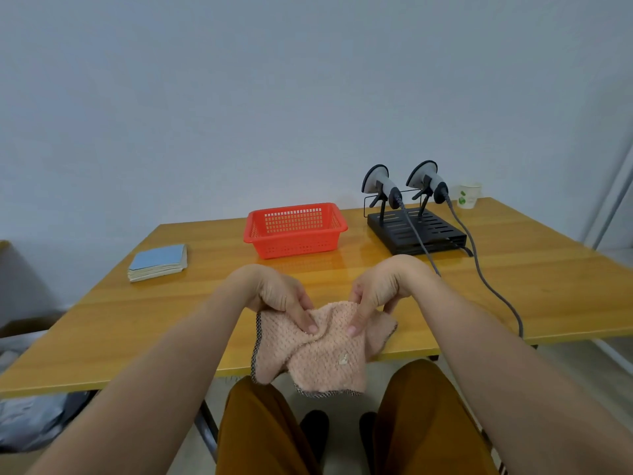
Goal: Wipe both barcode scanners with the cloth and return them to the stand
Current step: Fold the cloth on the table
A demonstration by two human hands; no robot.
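Note:
A pink textured cloth [322, 351] with a dark checked border hangs over the table's front edge. My left hand [281, 296] pinches its upper left part, and my right hand [376, 296] pinches its upper right part. Both hands hold it bunched between them. Two grey barcode scanners, the left scanner [380, 185] and the right scanner [426, 180], sit upright in a black slotted stand [435, 231] at the back right. Their grey cables [486, 279] trail forward across the table and over its front edge.
A wooden table [205, 303] fills the middle of the view. An orange plastic basket [294, 231] stands at the back centre. A stack of blue-covered booklets [159, 262] lies at the left. A paper cup [469, 195] stands behind the stand. Boxes and a bag lie on the floor at the left.

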